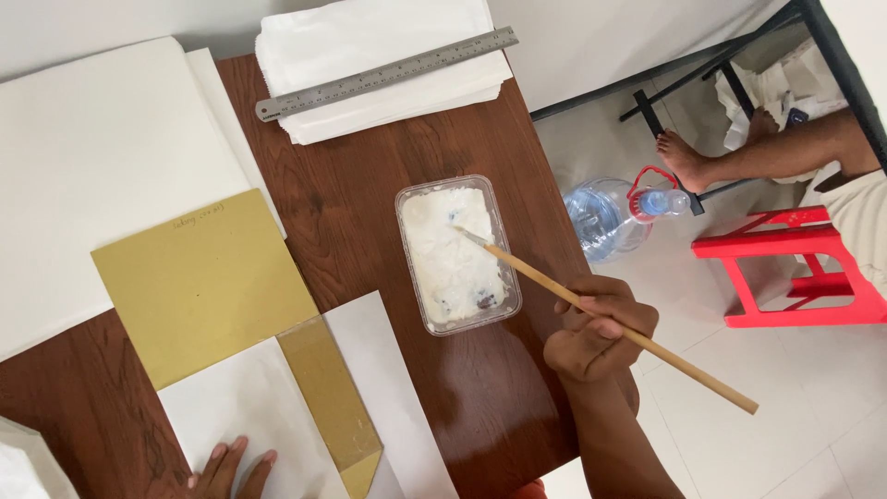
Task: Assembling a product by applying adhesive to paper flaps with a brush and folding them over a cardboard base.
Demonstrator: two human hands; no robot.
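Both hands worked: right hand (596,333) gripped a stick (610,319) dipping into paste tub (457,254) at centre, left hand (231,467) lay open on paper (249,407) at lower left; loading paste seemed in hand, and next move called for carrying it to the paper.

Stick (614,325): long thin wood, light tan, angled from lower right up to upper left, tip dipped in the tub (457,254). Tub: clear plastic, rectangular w/ rounded corners, full of white paste, few dark specks, sits mid-table. White paper (277,407): flat sheet at table's near edge, w/ a gold strip (333,397), pointed end, lying diagonally across it.
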